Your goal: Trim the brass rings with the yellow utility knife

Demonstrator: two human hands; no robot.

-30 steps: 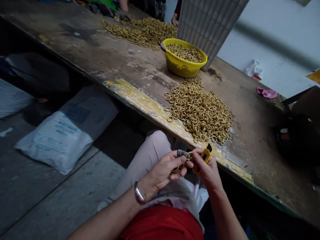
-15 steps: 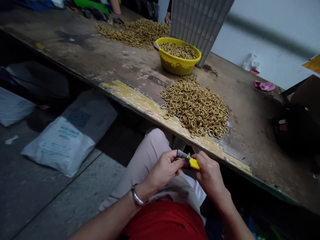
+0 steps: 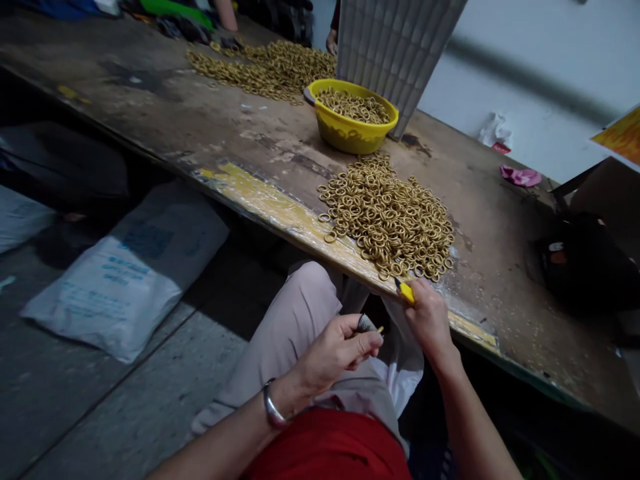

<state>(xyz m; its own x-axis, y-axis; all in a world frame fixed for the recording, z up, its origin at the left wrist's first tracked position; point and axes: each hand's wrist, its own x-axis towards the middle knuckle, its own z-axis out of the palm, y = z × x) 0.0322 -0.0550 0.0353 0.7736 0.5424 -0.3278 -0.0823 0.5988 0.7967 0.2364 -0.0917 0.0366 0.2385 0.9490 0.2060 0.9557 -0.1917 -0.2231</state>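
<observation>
Above my lap, my left hand (image 3: 336, 348) is closed, pinching a small gold ring (image 3: 380, 331) between thumb and forefinger; only its edge shows. A grey wrap (image 3: 366, 323) covers that forefinger. My right hand (image 3: 431, 319) grips a yellow utility knife (image 3: 407, 292) with a dark tip pointing up and left. This hand is at the table's front edge, just below a heap of gold rings (image 3: 395, 223). The two hands are apart.
A yellow basin (image 3: 345, 137) of gold rings stands behind the heap, against a grey ribbed panel (image 3: 395, 47). A farther ring pile (image 3: 270, 70) lies near another person's hand (image 3: 332, 43). White sacks (image 3: 120, 280) lie on the floor at left. A dark bag (image 3: 590, 260) sits at right.
My right hand has moved up and right with the knife, away from my left hand, to the table edge. My left hand stays over my lap, still pinching.
</observation>
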